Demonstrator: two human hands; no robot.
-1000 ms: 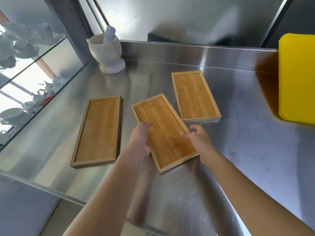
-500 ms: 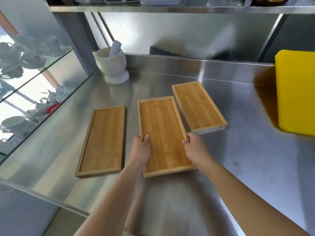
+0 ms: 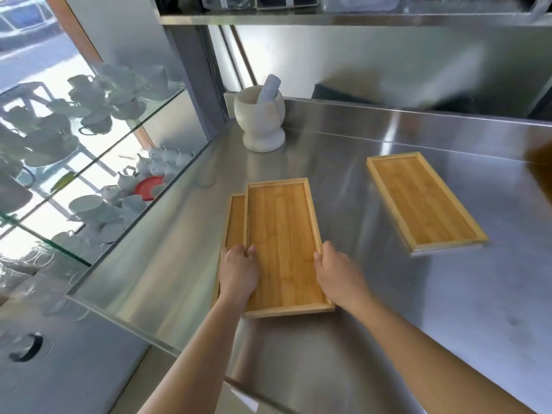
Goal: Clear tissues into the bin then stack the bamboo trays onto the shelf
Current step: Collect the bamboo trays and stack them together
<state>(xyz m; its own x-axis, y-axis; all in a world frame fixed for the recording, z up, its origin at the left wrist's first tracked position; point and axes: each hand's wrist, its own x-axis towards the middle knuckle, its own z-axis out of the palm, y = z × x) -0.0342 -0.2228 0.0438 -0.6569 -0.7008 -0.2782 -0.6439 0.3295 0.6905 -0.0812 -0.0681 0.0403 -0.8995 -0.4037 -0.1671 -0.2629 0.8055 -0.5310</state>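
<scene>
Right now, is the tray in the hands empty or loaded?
Empty: the held bamboo tray shows bare wood between left hand and right hand.

top tray (image 3: pixel 283 243): flat, on another, held at both sides
under tray (image 3: pixel 236 222): left edge shows
third tray (image 3: pixel 424 201): alone, well right

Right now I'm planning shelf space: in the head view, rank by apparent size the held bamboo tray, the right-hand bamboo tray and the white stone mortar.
1. Held bamboo tray, though nearest the camera.
2. Right-hand bamboo tray.
3. White stone mortar.

Both hands (left hand (image 3: pixel 239 271), right hand (image 3: pixel 339 274)) grip upper tray (image 3: pixel 282 243) overlapping lower tray (image 3: pixel 236 222).
</scene>
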